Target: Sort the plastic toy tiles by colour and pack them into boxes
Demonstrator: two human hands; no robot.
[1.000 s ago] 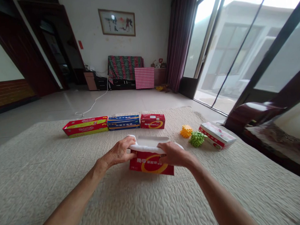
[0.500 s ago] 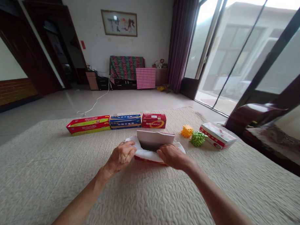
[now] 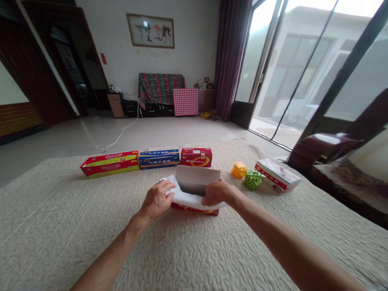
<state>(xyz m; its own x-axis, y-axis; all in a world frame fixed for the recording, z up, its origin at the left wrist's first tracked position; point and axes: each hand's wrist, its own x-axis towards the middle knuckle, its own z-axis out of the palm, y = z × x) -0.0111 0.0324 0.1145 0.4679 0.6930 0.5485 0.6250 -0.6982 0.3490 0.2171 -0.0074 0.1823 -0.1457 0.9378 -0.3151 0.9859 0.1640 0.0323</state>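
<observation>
An opened red cardboard box (image 3: 196, 210) stands on the quilted cover in front of me, its grey-white lid flap (image 3: 198, 176) raised at the back. White foam sheet (image 3: 190, 199) lies over its front and left edges. My left hand (image 3: 159, 197) is closed on the sheet at the box's left corner, thumb in front. My right hand (image 3: 216, 193) is closed with curled fingers on the sheet at the right side of the opening. The box's inside is mostly hidden; only its dark upper part shows.
Behind stand a red and yellow-green box (image 3: 110, 164), a blue box (image 3: 159, 159) and a red box (image 3: 196, 157). To the right lie an orange spiky ball (image 3: 239, 170), a green spiky ball (image 3: 253, 180) and a white-and-red box (image 3: 278, 175).
My right hand has moved slightly and curled inward at the opening, and the sheet's right end has come down. More of the box's red front shows. The view has shifted a little.
</observation>
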